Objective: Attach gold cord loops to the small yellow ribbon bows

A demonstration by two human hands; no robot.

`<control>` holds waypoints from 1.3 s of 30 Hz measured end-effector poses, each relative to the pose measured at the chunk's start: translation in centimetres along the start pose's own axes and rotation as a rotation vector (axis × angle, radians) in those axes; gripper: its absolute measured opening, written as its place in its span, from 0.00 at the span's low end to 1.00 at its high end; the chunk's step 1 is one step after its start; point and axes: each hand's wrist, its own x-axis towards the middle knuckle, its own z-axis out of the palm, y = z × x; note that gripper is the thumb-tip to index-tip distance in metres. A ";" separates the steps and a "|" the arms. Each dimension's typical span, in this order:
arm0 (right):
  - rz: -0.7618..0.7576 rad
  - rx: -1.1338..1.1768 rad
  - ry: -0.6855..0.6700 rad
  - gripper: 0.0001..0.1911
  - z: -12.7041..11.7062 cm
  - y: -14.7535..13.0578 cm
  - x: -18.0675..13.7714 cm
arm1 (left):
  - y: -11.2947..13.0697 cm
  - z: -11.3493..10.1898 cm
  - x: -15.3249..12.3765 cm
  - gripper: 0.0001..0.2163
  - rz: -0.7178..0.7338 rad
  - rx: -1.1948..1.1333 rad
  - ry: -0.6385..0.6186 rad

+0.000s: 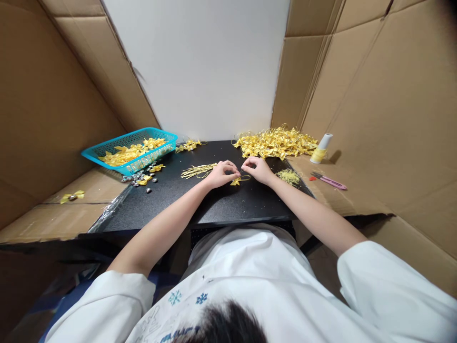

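Note:
My left hand and my right hand face each other over the middle of the black table. Between and just below them is a yellow ribbon bow with a thin gold tie looping off to its right. The fingers of both hands are bent into a pinch; whatever thin thing they may hold is too small to see. Beside my left hand lies a bundle of gold ties. Near my right wrist is a small heap of pale yellow thread clippings.
A turquoise basket of yellow bows stands at the left, with several silver bells before it. A large pile of yellow bows lies at the back right. Farther right are a thread cone and pink-handled snips. Cardboard walls enclose both sides.

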 end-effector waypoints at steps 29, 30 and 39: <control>0.032 0.032 0.073 0.06 -0.1 0.2 0.1 | -0.4 0.2 0.0 0.07 -0.032 0.059 -0.029; 0.031 0.033 0.065 0.06 -0.1 0.2 0.1 | -0.3 0.1 0.0 0.08 -0.039 0.049 -0.028; 0.001 0.016 0.041 0.09 -0.1 0.2 0.1 | -0.8 0.2 0.1 0.09 -0.020 0.005 -0.020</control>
